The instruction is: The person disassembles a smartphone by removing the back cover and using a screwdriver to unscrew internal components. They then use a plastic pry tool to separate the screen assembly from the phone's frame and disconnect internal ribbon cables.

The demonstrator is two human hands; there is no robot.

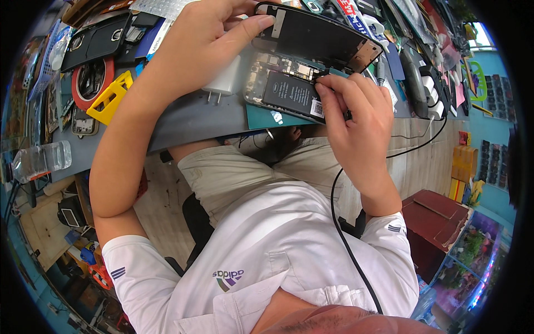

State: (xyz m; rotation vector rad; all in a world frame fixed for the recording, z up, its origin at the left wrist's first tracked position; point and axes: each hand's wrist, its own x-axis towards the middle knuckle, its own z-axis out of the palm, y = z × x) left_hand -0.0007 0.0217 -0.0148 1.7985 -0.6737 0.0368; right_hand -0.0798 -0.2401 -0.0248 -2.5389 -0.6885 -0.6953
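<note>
An opened smartphone lies on the workbench, its body (256, 83) showing the circuit board and a black battery (289, 92). The detached-edge screen (320, 39) is tilted up along the far side of the body, its dark inner face toward me. My left hand (222, 30) grips the screen by its left end, thumb on the near face. Over the right part of the body is my right hand (359, 108), thumb and forefinger pinched together at the board beside the battery. Whatever sits between those fingertips is hidden. A teal mat (261, 118) shows under the phone.
A white charger plug (228, 78) stands left of the phone. Further left are a yellow plastic holder (111, 99), a red-rimmed tape roll (92, 83) and a clear bottle (44, 160). Tools and parts crowd the far side. A black cable (345, 234) hangs across my shirt.
</note>
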